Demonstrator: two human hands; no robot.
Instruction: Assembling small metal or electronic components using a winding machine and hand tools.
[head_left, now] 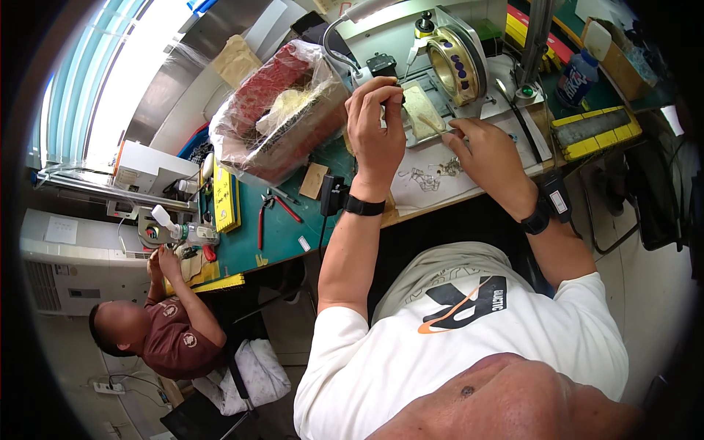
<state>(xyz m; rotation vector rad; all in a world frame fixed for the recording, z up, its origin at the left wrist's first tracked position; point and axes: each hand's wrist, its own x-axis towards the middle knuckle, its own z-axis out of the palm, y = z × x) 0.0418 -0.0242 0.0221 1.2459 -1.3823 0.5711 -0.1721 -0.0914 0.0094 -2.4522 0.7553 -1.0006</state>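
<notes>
My left hand (378, 136) is raised at the front of the workbench, its fingers curled into a pinch. Whatever sits between those fingertips is too small to name. My right hand (488, 158) hangs over the white work surface, thumb and forefinger pinched together by the near edge of a pale rectangular pad (424, 111). Anything in that pinch cannot be made out. Below the right fingers lie small wire-like metal pieces (425, 180) and a little heap of similar bits (449, 167). Behind the pad stands a machine with a gold-coloured ring wheel (452, 67).
Left of my left hand is a red box lined with clear plastic (282, 110). Red-handled pliers (261, 224) rest on the green mat (242, 249). A blue bottle (578, 78) and a yellow-edged block (595, 133) stand right. Another person (172, 330) works at far left.
</notes>
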